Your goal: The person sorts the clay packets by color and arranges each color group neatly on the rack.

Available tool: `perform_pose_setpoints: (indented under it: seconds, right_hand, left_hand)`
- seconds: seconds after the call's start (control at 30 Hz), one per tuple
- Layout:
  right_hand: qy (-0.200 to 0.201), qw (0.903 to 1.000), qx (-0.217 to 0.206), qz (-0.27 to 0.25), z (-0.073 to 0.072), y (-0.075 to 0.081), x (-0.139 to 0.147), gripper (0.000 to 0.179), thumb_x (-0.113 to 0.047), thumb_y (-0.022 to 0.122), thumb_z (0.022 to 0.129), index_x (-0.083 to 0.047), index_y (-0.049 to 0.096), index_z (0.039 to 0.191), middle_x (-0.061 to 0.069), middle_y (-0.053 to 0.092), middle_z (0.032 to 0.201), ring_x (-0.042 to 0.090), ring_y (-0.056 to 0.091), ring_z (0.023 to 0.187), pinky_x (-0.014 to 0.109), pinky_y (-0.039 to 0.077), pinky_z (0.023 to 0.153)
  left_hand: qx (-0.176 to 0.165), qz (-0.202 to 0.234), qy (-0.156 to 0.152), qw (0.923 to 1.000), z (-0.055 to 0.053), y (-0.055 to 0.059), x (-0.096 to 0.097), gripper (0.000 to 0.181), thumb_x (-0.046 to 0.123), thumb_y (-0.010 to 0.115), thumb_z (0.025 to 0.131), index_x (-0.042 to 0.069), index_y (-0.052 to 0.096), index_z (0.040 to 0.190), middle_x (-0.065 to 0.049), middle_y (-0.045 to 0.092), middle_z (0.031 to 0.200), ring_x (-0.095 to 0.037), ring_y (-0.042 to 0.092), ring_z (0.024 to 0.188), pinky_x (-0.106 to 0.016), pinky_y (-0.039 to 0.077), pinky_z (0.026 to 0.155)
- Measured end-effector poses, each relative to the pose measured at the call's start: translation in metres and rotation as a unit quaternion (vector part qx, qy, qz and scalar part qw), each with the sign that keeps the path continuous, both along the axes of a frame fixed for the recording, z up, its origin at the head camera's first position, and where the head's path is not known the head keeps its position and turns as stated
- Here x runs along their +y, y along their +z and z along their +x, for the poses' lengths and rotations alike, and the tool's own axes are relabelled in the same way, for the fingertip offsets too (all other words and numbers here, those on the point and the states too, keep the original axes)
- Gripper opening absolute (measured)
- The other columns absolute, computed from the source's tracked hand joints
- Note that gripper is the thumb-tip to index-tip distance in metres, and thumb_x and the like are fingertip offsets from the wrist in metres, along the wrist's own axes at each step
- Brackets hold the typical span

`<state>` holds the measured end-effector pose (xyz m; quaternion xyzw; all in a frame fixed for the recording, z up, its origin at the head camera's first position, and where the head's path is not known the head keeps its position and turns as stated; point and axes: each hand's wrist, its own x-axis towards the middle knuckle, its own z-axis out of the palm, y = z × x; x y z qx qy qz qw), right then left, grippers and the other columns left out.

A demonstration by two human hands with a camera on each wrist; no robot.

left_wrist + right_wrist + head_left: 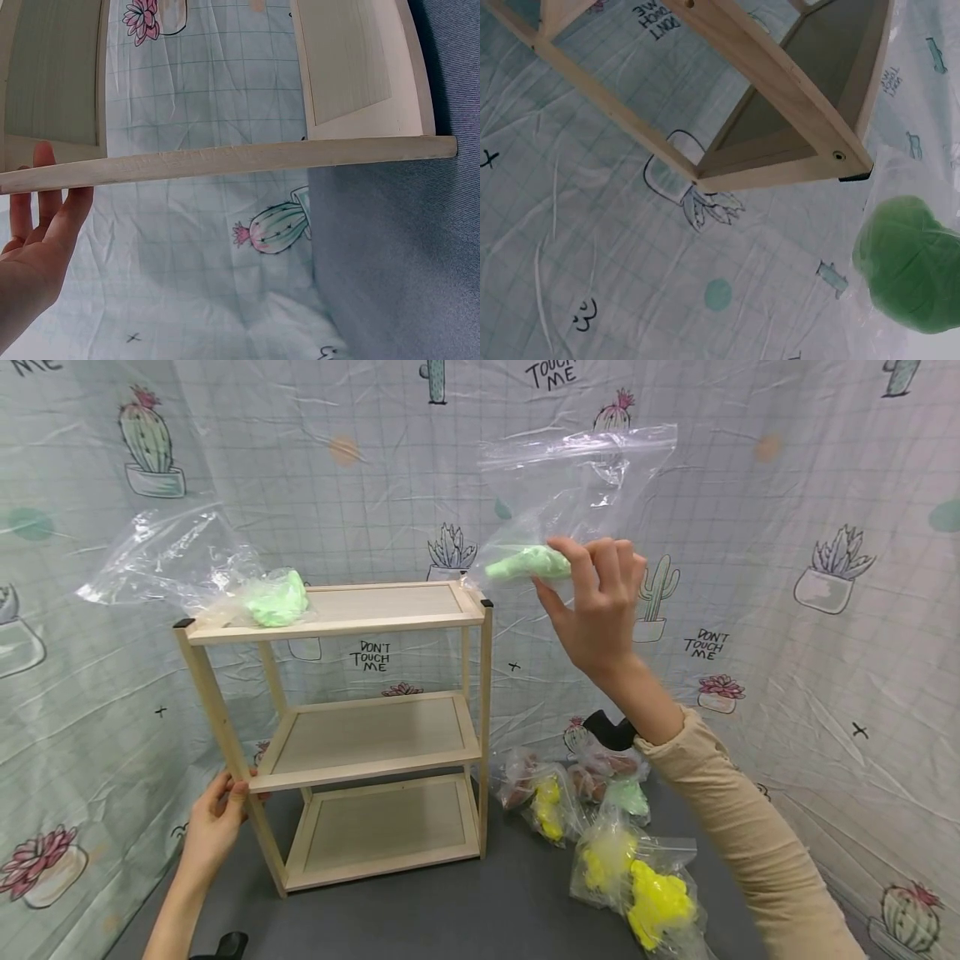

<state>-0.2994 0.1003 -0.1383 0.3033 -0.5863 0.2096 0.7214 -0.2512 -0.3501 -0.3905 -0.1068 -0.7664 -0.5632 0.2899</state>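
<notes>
Presently, in the head view, I have the right hand (600,589) raised beyond the right end of the wooden rack (367,767), thumb and fingers pinching a clear bag (527,562) of green material above top-tier height. I cannot tell whether its lower end touches the rack corner. My left hand (213,814) is curled round the left front post (217,722). A second green-filled bag (276,602) rests on the top tier's left end, plastic overhanging; a jolt could slide it off. Yellow-filled bags (660,902) lie on the desk (450,918), right of the rack. In the left wrist view, the fingers bracket that post; should they loosen, a bump could shift or tip the rack. In the right wrist view, the clear bag is near the black cap (855,177), where loose plastic could snag; the fingers are not visible there.
</notes>
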Motion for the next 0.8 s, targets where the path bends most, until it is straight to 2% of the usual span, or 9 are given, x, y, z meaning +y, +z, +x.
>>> perform_pose_setpoints:
  seconds: [0.07,0.13,0.27,0.37,0.5,0.53,0.57,0.67,0.8]
  right_hand:
    - [-0.002,0.9999,0.012,0.005,-0.001,0.001,-0.007,0.029,-0.014,0.072,0.075,-0.006,0.06,0.099,0.012,0.049,0.079,0.029,0.043,0.079,0.046,0.028,0.075]
    - [-0.003,0.9997,0.021,0.009,-0.003,0.0,-0.014,0.027,-0.012,0.072,0.074,-0.006,0.06,0.098,0.011,0.049,0.078,0.028,0.043,0.078,0.045,0.028,0.076]
    - [0.001,0.9994,0.028,0.019,-0.006,-0.002,-0.028,0.026,-0.012,0.073,0.072,-0.007,0.061,0.096,0.01,0.051,0.079,0.028,0.042,0.08,0.044,0.028,0.076]
    - [-0.004,0.999,0.03,0.032,-0.007,-0.006,-0.038,0.026,-0.013,0.073,0.073,-0.009,0.062,0.096,0.009,0.052,0.083,0.029,0.041,0.086,0.045,0.029,0.077]
    - [-0.02,0.9973,0.025,0.066,-0.007,-0.013,-0.047,0.027,-0.018,0.071,0.074,-0.01,0.062,0.098,0.009,0.051,0.087,0.031,0.042,0.097,0.046,0.029,0.082]
    - [-0.023,0.9967,0.024,0.074,-0.006,-0.015,-0.048,0.027,-0.019,0.071,0.074,-0.01,0.061,0.098,0.009,0.051,0.087,0.032,0.043,0.099,0.047,0.03,0.082]
    - [-0.026,0.9958,0.023,0.084,-0.006,-0.017,-0.05,0.027,-0.02,0.071,0.075,-0.01,0.061,0.099,0.009,0.051,0.088,0.032,0.045,0.101,0.047,0.03,0.083]
    - [-0.039,0.9926,0.019,0.114,-0.005,-0.023,-0.052,0.029,-0.019,0.07,0.076,-0.011,0.061,0.102,0.01,0.052,0.091,0.033,0.048,0.103,0.047,0.032,0.083]
    - [-0.051,0.9856,0.0,0.161,-0.006,-0.028,-0.052,0.034,-0.018,0.067,0.079,-0.009,0.059,0.11,0.011,0.054,0.095,0.031,0.052,0.102,0.046,0.036,0.083]
  left_hand:
    - [0.003,0.009,-0.019,0.9998,-0.008,-0.009,-0.009,0.03,0.017,0.043,0.093,0.007,0.052,0.12,0.007,0.055,0.091,0.004,0.062,0.078,-0.012,0.048,0.059]
    - [0.028,0.031,-0.053,0.9977,-0.025,-0.03,-0.028,0.03,0.011,0.043,0.093,0.006,0.053,0.12,0.002,0.057,0.093,-0.001,0.064,0.079,-0.013,0.049,0.057]
    - [0.025,0.025,-0.033,0.9988,-0.044,-0.052,-0.048,0.031,0.011,0.043,0.093,0.004,0.051,0.122,-0.003,0.058,0.094,-0.004,0.064,0.079,-0.018,0.05,0.057]
    - [0.027,0.037,-0.044,0.998,-0.042,-0.048,-0.045,0.031,0.01,0.041,0.093,0.004,0.051,0.122,-0.005,0.058,0.095,-0.005,0.064,0.08,-0.02,0.051,0.058]
    - [0.008,0.006,-0.023,0.9997,-0.024,-0.026,-0.025,0.032,0.017,0.039,0.095,0.006,0.051,0.121,0.0,0.057,0.092,0.0,0.063,0.08,-0.018,0.05,0.059]
    - [0.024,0.015,-0.04,0.9988,-0.024,-0.027,-0.024,0.031,0.014,0.039,0.095,0.005,0.052,0.121,0.0,0.058,0.092,-0.001,0.063,0.08,-0.015,0.049,0.058]
    - [0.008,0.006,-0.021,0.9997,-0.019,-0.021,-0.019,0.031,0.018,0.04,0.095,0.006,0.052,0.121,0.001,0.057,0.091,0.001,0.063,0.08,-0.016,0.05,0.059]
    - [0.002,-0.002,-0.01,0.9999,-0.021,-0.025,-0.022,0.031,0.018,0.039,0.095,0.009,0.052,0.122,0.003,0.057,0.093,0.002,0.063,0.081,-0.013,0.049,0.061]
    - [0.004,0.002,-0.021,0.9998,-0.035,-0.043,-0.04,0.032,0.014,0.038,0.095,0.008,0.051,0.123,0.001,0.058,0.097,-0.001,0.064,0.083,-0.012,0.049,0.061]
